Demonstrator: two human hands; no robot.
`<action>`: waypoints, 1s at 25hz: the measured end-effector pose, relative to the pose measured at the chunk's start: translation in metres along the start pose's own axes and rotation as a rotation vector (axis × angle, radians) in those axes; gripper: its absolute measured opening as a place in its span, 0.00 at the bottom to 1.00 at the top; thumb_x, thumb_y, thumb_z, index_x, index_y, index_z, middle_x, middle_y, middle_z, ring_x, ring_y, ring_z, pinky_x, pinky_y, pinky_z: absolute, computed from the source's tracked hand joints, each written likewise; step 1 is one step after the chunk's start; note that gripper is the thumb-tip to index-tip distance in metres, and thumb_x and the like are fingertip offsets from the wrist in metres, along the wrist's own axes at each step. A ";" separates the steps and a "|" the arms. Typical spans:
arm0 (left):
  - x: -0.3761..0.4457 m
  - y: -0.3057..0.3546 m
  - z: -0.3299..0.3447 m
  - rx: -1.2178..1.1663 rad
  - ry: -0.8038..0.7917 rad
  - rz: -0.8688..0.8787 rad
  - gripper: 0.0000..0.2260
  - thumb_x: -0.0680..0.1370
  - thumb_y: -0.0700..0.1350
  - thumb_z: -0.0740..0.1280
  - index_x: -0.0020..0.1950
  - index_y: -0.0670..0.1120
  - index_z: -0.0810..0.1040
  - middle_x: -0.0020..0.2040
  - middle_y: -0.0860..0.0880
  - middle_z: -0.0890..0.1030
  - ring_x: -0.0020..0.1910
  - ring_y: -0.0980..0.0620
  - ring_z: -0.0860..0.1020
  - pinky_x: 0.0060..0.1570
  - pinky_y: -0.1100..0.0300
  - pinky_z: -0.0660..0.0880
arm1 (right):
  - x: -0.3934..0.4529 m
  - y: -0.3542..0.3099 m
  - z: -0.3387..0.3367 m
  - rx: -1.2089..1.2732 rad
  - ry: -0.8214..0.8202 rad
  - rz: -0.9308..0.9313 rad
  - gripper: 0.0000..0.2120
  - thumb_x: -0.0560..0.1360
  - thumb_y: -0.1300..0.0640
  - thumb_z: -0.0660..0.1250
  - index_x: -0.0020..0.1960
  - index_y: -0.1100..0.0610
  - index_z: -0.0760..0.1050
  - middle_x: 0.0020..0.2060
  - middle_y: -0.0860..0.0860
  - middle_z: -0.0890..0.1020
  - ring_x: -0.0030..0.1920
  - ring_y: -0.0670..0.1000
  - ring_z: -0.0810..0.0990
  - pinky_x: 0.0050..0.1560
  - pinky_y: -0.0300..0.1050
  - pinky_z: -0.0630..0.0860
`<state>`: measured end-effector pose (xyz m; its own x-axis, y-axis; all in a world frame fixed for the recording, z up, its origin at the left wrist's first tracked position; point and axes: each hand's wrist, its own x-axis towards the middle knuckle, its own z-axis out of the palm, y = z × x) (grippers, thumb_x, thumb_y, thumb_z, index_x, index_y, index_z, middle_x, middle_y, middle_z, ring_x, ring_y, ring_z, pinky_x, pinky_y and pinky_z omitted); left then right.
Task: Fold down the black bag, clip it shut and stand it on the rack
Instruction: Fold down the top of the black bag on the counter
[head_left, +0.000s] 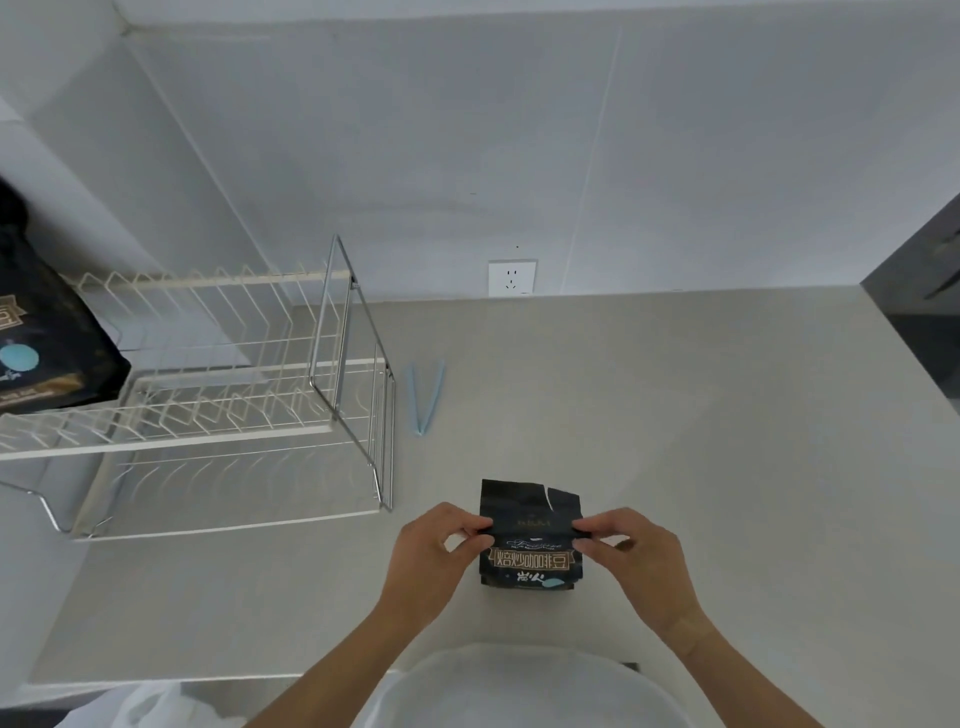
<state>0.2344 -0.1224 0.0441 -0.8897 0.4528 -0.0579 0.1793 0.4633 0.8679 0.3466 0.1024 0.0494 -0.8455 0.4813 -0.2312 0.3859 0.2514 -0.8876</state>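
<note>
While pinched at both side edges, black coffee-bean bag (530, 540) stands near the bench (675, 415) front edge, torn top flap upright, not yet folded. Left hand (431, 561) grip clamped on the 9 o'clock edge, right hand (639, 561) on the 3 o'clock edge. Judged: fold-down step under way. Next: crease flap, then fetch blue sealing clip (428, 397) at 11 o'clock, lying open just beside white wire rack (218, 405) toward 10 o'clock.

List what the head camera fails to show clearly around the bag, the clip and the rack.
- Second black bag on the rack: cut off by the left frame edge.
- Black bag: side edges hidden under the left hand and right hand.
- Blue clip: too small to show its hinge or catch.
</note>
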 end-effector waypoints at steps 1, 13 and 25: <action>-0.001 0.000 0.000 0.037 -0.002 0.025 0.09 0.71 0.40 0.76 0.45 0.54 0.85 0.42 0.58 0.82 0.43 0.59 0.80 0.37 0.73 0.72 | -0.001 0.000 -0.001 -0.037 -0.006 -0.021 0.12 0.68 0.62 0.77 0.39 0.44 0.84 0.41 0.43 0.84 0.44 0.43 0.82 0.41 0.37 0.76; 0.011 0.017 0.007 0.506 -0.138 0.508 0.05 0.74 0.47 0.72 0.50 0.53 0.82 0.43 0.53 0.83 0.40 0.52 0.79 0.39 0.60 0.73 | 0.007 -0.024 0.021 -0.482 -0.124 -0.439 0.04 0.70 0.53 0.75 0.44 0.46 0.84 0.40 0.42 0.83 0.42 0.45 0.79 0.40 0.42 0.78; 0.030 0.015 0.013 0.693 -0.099 0.650 0.17 0.77 0.57 0.62 0.35 0.47 0.78 0.32 0.51 0.77 0.33 0.50 0.73 0.33 0.58 0.71 | 0.016 -0.007 0.012 -0.669 0.023 -0.558 0.16 0.64 0.50 0.80 0.30 0.55 0.74 0.26 0.47 0.76 0.31 0.50 0.73 0.36 0.36 0.64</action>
<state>0.2159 -0.0922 0.0485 -0.4946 0.8282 0.2635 0.8630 0.4320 0.2619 0.3261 0.0986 0.0474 -0.9707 0.1557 0.1828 0.0591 0.8927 -0.4468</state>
